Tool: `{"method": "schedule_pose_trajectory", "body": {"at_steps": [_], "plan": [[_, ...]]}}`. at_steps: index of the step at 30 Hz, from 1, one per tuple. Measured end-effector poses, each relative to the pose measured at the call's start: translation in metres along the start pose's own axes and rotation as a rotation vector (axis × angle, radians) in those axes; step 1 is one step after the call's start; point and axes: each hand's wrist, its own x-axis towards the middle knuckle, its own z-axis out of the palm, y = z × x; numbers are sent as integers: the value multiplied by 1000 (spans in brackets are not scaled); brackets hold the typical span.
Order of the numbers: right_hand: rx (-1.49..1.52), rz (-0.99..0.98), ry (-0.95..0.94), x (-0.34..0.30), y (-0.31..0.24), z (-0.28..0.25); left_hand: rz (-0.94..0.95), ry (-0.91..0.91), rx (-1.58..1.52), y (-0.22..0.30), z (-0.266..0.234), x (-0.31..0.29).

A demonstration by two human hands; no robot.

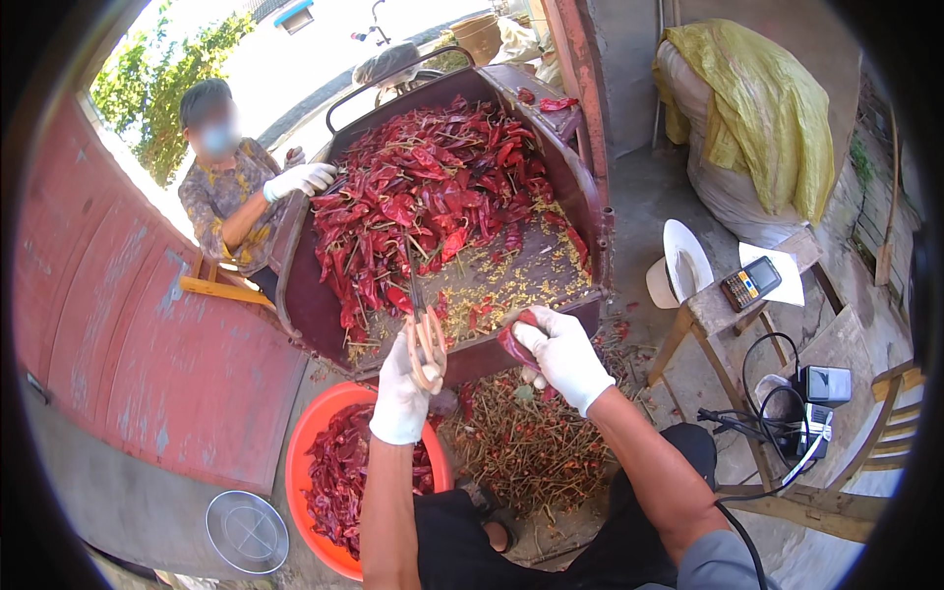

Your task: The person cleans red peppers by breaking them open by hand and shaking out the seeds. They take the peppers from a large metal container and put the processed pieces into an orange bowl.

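While the gloved left hand (401,391) grasps a pair of scissors (427,344) by their tan loop handles, the gloved right hand (565,362) pinches a dried red chili pepper (515,339) between thumb and fingers. Both hands lie at the near edge of the dark maroon cart bed (477,361); the scissor blades point toward its far edge, and the pepper is just right of the handles. A heap of dried chilies (423,187) covers the bed's far and left portions, and yellow seeds (516,275) are scattered toward its near right corner. Below the near left corner stands an orange-red basin (294,472) containing chilies (336,467); beside it, below the near edge, lies a pile of stems (531,447). At the bed's left edge, a co-worker's gloved hand (300,181) reaches the heap; its exact grip cannot be determined.
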Motion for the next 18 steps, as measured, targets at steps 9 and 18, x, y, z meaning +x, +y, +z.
{"method": "schedule_pose_trajectory", "body": {"at_steps": [9, 18], "plan": [[-528, -385, 56, 4, 20, -8, -43, 8, 155, -11, 36, -15], [-445, -632, -16, 7, 21, -15, 345, 36, 1402, -7, 56, -35]]}}
